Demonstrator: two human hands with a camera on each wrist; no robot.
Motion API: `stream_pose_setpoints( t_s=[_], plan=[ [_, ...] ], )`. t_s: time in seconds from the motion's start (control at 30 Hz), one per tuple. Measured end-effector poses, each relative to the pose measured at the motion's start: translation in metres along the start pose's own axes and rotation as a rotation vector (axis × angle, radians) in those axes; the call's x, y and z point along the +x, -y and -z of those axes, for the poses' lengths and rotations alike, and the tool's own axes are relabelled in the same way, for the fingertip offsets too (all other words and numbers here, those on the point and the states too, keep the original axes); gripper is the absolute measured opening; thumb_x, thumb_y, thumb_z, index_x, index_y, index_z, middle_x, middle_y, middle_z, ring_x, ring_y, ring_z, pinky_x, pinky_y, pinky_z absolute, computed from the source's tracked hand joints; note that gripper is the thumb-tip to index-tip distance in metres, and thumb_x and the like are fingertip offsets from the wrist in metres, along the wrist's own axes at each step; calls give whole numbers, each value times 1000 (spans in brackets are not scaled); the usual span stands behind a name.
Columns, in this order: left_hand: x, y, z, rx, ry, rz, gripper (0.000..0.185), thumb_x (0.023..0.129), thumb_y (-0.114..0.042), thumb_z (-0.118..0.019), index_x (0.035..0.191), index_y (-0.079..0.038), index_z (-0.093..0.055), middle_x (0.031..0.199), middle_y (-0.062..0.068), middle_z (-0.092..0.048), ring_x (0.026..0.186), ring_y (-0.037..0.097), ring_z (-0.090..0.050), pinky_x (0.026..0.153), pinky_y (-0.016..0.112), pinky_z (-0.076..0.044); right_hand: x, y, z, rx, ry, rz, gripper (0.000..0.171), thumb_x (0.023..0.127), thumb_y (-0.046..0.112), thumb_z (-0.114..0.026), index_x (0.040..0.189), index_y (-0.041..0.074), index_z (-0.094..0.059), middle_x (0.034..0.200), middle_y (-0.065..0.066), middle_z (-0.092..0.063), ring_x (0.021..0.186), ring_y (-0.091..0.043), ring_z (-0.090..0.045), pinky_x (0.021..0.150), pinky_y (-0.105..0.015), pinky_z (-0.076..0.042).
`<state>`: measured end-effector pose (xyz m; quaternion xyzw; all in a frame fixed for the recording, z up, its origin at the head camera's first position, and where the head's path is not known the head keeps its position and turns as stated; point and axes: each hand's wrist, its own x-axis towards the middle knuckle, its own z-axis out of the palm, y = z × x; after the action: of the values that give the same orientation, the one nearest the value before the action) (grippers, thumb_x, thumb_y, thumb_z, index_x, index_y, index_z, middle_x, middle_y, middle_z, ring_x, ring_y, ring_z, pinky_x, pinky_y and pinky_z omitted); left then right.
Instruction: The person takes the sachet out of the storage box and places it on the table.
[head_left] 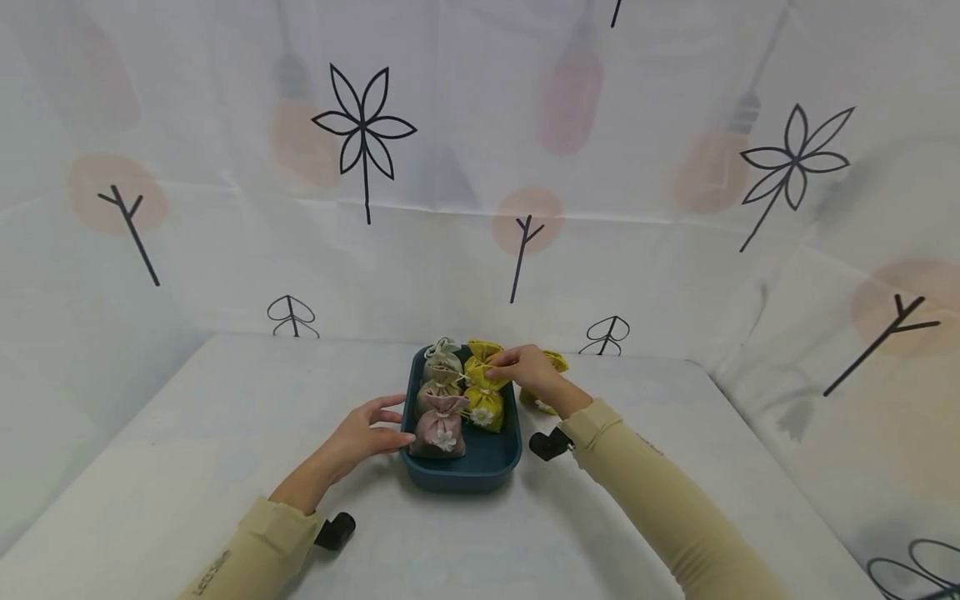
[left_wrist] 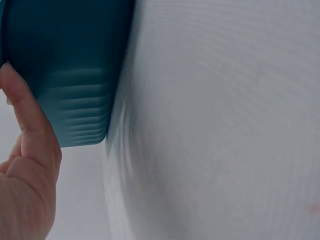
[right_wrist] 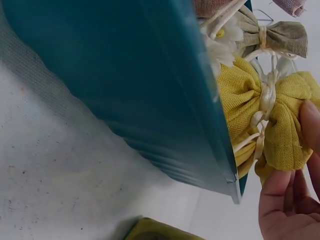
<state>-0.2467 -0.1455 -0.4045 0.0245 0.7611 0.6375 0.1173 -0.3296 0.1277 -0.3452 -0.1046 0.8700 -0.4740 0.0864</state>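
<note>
A dark teal plastic basket (head_left: 487,458) stands on the table with small drawstring pouches in it. My right hand (head_left: 528,371) pinches the gathered top of a yellow pouch (right_wrist: 287,125) in the basket's right side. Another yellow pouch (head_left: 483,407) with a white flower lies in front of it. Down the left side sit a pale grey-green pouch (head_left: 442,354), an olive-beige pouch (head_left: 441,377) and a pink pouch (head_left: 441,423) with a white flower. My left hand (head_left: 367,429) touches the basket's left side, its fingers extended and its thumb near the front left rim.
Outside the basket, a further yellow pouch (head_left: 553,362) lies on the right, partly hidden behind my right hand. The white table (head_left: 360,533) runs back to a patterned cloth backdrop (head_left: 465,167). A black device sits under each wrist.
</note>
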Motion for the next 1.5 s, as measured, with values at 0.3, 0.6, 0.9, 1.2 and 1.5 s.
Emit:
stream_pose_setpoints(
  t_s=[0.3,0.6,0.9,1.2,1.5],
  plan=[
    [0,1,0,0,-5,-6,73,75,-15,-79,139,-12,-42,121,18,-49,91,21,-59,80,36,-52,-5,0,-2,14,-51,25,17,86,12,-67,98,1,-69,92,-8,-66,84,-20,-59,87,-46,-46],
    [0,2,0,1,2,-16,73,75,-15,-79,139,-11,-42,121,18,-49,91,21,-60,80,36,-52,-6,1,-1,61,-125,40,14,86,13,-68,94,2,-70,90,-6,-67,85,-20,-60,82,-39,-49],
    [-1,2,0,4,3,-12,74,76,-15,-79,139,-11,-41,122,18,-48,93,21,-59,80,37,-52,-14,2,10,89,-185,90,19,88,16,-66,99,1,-69,94,-8,-68,87,-21,-62,85,-39,-47],
    [0,2,1,-11,9,-16,74,76,-13,-78,139,-11,-41,122,19,-48,93,21,-59,80,36,-52,-21,4,15,139,-212,117,18,88,15,-66,98,1,-69,94,-8,-67,85,-20,-61,78,-34,-50],
    [0,3,1,13,3,-29,76,75,-15,-79,140,-11,-40,123,19,-48,93,22,-59,80,37,-52,-33,12,18,214,-228,117,19,87,14,-67,99,-1,-68,96,-10,-66,85,-19,-62,77,-30,-51]
  ],
)
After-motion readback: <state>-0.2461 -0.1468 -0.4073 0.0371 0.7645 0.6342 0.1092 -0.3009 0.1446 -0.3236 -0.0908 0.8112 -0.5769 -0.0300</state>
